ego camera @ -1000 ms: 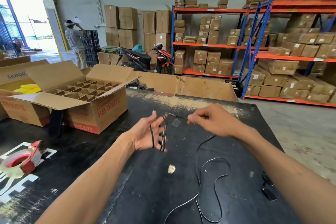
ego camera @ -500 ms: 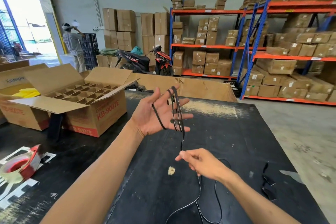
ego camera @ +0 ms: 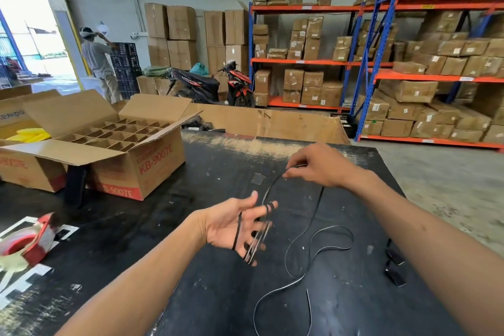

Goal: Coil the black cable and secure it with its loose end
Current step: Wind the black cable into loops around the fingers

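Black cable (ego camera: 313, 240) trails over scuffed black table (ego camera: 218, 294); left fingers (ego camera: 268, 206) spread, right fingers (ego camera: 293, 172) pinching it.

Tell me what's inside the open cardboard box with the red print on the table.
The open cardboard box holds a grid of cardboard dividers. The cells that show their inside look empty, but the cell walls hide most of their floors, so small items could sit unseen.

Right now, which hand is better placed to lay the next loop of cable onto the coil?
The right hand. It pinches the black cable above the table and can guide it around. The left hand is spread open as the form, loops already around its fingers, so it can't feed slack.
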`<state>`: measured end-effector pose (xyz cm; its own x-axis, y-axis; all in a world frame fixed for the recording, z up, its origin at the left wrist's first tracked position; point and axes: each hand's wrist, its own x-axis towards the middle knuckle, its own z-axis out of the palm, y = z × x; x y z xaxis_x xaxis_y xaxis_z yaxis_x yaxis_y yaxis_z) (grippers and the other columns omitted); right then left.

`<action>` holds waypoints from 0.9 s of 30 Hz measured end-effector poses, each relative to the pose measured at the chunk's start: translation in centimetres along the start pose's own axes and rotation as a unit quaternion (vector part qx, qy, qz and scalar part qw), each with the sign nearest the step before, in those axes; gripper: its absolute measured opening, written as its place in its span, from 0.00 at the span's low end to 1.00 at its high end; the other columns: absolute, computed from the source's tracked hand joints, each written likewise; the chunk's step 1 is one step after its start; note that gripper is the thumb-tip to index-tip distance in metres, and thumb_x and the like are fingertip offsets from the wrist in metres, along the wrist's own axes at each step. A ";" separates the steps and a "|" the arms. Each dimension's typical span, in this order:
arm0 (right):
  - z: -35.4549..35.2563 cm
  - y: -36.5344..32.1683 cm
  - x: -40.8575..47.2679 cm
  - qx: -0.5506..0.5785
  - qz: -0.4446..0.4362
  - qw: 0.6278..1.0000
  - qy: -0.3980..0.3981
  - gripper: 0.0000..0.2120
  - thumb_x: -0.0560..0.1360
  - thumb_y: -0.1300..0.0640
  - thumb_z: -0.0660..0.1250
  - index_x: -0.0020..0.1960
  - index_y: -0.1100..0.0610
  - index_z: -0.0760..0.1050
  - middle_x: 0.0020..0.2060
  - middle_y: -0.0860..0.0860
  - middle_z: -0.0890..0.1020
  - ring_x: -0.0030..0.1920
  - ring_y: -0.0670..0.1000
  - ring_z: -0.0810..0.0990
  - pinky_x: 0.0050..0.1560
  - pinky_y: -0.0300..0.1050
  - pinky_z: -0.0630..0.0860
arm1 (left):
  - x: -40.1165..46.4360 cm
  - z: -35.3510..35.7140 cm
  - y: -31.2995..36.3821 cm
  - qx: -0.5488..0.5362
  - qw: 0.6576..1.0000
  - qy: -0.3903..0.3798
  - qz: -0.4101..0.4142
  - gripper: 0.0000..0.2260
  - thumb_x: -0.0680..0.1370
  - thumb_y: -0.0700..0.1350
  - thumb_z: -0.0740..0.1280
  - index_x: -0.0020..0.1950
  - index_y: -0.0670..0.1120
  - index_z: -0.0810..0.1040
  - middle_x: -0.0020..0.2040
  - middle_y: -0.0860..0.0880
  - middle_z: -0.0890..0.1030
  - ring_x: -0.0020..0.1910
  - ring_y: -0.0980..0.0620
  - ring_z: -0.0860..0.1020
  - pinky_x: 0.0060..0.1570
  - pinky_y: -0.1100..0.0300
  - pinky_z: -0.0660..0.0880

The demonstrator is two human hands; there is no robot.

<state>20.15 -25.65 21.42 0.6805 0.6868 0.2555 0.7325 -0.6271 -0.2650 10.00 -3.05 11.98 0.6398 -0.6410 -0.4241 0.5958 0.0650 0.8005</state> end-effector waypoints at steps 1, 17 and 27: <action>-0.1 -0.2 -0.2 0.030 -0.004 1.000 0.009 0.09 0.73 0.42 0.74 0.42 0.47 0.86 0.30 0.39 0.82 0.34 0.39 0.78 0.39 0.43 0.75 | -0.4 -0.7 0.2 -0.028 0.999 0.021 0.027 0.27 0.78 0.67 0.52 0.73 0.59 0.69 0.62 0.48 0.69 0.61 0.36 0.69 0.70 0.24 0.47; 11.5 -4.5 -6.4 0.342 0.036 0.926 -0.157 0.14 0.80 0.41 0.61 0.56 0.37 0.84 0.30 0.43 0.73 0.32 0.42 0.72 0.32 0.39 0.74 | -3.7 -2.4 5.9 -0.128 0.950 0.008 0.286 0.25 0.81 0.64 0.51 0.77 0.57 0.66 0.80 0.40 0.57 0.71 0.23 0.64 0.62 0.19 0.57; 8.7 0.0 -2.7 0.081 0.095 0.992 -0.017 0.22 0.66 0.25 0.66 0.34 0.43 0.78 0.22 0.42 0.75 0.30 0.45 0.73 0.32 0.45 0.68 | -3.4 0.3 4.2 -0.026 0.982 -0.152 0.112 0.29 0.80 0.68 0.44 0.80 0.60 0.54 0.82 0.46 0.43 0.77 0.27 0.45 0.67 0.21 0.42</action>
<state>18.13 -24.32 12.62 0.8027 0.5754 0.1567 0.5764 -0.6813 -0.4512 10.21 -0.80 16.90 0.5880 -0.8041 -0.0881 0.4865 0.2645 0.8327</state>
